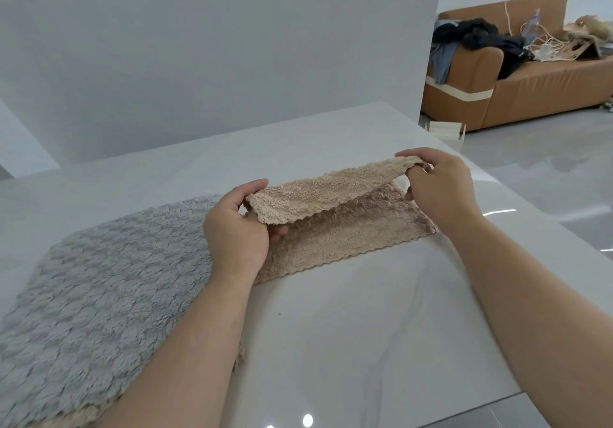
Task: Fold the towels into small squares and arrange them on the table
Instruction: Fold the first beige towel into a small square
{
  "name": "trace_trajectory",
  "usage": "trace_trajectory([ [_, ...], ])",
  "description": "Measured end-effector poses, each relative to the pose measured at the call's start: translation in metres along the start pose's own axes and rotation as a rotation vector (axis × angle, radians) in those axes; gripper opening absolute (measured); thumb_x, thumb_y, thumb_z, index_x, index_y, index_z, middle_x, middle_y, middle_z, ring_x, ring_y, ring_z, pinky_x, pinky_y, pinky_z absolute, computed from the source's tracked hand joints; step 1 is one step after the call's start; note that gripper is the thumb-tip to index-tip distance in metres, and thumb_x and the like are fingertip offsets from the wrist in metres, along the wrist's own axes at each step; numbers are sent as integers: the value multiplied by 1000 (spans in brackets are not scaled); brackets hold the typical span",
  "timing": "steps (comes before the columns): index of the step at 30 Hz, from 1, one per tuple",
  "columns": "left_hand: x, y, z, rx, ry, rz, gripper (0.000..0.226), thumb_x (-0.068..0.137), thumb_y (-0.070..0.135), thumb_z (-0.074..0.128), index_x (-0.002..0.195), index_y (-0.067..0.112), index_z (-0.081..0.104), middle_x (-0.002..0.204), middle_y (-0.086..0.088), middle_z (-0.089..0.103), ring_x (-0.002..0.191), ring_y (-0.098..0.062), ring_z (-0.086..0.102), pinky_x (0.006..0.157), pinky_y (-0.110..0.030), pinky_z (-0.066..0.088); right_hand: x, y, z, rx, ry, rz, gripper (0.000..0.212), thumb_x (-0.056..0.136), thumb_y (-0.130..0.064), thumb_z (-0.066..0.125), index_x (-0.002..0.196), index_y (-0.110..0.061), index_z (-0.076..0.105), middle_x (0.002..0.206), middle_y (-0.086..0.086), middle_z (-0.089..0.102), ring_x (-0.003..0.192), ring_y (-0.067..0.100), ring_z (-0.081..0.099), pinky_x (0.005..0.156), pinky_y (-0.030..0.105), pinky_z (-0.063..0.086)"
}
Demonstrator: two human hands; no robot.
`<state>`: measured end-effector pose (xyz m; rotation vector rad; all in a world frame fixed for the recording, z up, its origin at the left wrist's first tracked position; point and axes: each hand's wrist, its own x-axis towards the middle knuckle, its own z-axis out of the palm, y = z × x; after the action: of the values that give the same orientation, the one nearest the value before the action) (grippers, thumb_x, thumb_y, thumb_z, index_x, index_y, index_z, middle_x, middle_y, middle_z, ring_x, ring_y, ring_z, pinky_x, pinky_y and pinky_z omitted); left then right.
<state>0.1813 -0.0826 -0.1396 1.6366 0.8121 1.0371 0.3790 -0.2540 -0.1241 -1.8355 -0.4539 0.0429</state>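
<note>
Over the bench (365, 328), left grip (237, 228) and right grip (438, 185) pinch two corners of the beige towel (331, 232), raising its edge to fold

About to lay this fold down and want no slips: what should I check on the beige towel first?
1. Left hand grips a lifted corner of the beige towel: ok.
2. Right hand pinches the other lifted corner: ok.
3. Lower layer lies flat on the table: ok.
4. Lower layer's near edge in sight for lining up: ok.
5. Beige towel apart from the grey towel: cannot tell, left hand hides it.
6. Grey towel folded: not ok, spread flat.
</note>
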Motion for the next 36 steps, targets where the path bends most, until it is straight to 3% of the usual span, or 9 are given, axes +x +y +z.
trace_trajectory([
  [2,3,-1,0,11,42,62,49,89,-17,57,97,28,76,99,4,73,59,-2,69,55,-21,58,0,1,1,8,-23,8,41,92,-5,45,105,-28,76,69,6,72,54,14,69,47,22,50],
  [9,7,3,2,-117,-6,12,59,84,-20,46,86,30,76,103,17,73,48,-2,53,44,-17,44,5,3,2,88,-18,17,33,91,-8,51,85,-28,77,86,-5,75,86,24,74,90,53,58],
  [14,23,-11,4,-160,-63,-120,45,84,-8,56,81,29,81,127,16,64,119,-12,63,103,-48,52,5,5,5,79,-38,15,27,85,-17,55,80,-31,78,91,10,74,87,39,67,92,61,54],
  [18,13,-6,0,105,-48,37,43,83,0,52,79,35,76,97,40,63,100,-23,66,89,-44,55,4,4,4,40,-69,17,24,85,-14,57,80,-27,77,76,-6,75,76,25,62,85,52,57],
  [20,13,-7,-2,261,-18,119,41,79,6,49,87,37,74,108,24,65,103,-36,64,88,-42,54,2,3,4,16,-99,14,24,85,-10,56,82,-23,75,73,-12,76,70,25,56,72,45,54],
  [23,17,-12,-4,350,9,129,41,82,5,51,90,38,73,109,-5,63,79,-19,59,70,-29,45,1,5,4,-40,-111,-8,22,82,-15,55,77,-23,75,82,6,77,59,29,55,63,33,45],
  [27,15,-1,-9,376,-84,55,34,92,10,53,85,37,74,83,9,71,57,-8,53,54,-28,44,3,5,2,-115,-142,6,26,81,-22,51,81,-7,72,86,21,72,52,13,65,60,29,42],
  [32,12,15,-10,146,-156,-258,40,96,19,38,85,6,73,79,-18,74,64,-37,72,67,-56,62,2,2,-1,-49,-205,67,38,85,-33,46,82,-3,70,86,12,76,57,24,65,59,31,43],
  [36,9,18,-10,269,-158,-202,47,97,51,51,76,18,76,65,7,72,70,-11,70,73,-33,56,1,1,3,-220,-184,34,19,84,-20,58,75,-17,75,77,5,73,60,17,58,54,28,48],
])
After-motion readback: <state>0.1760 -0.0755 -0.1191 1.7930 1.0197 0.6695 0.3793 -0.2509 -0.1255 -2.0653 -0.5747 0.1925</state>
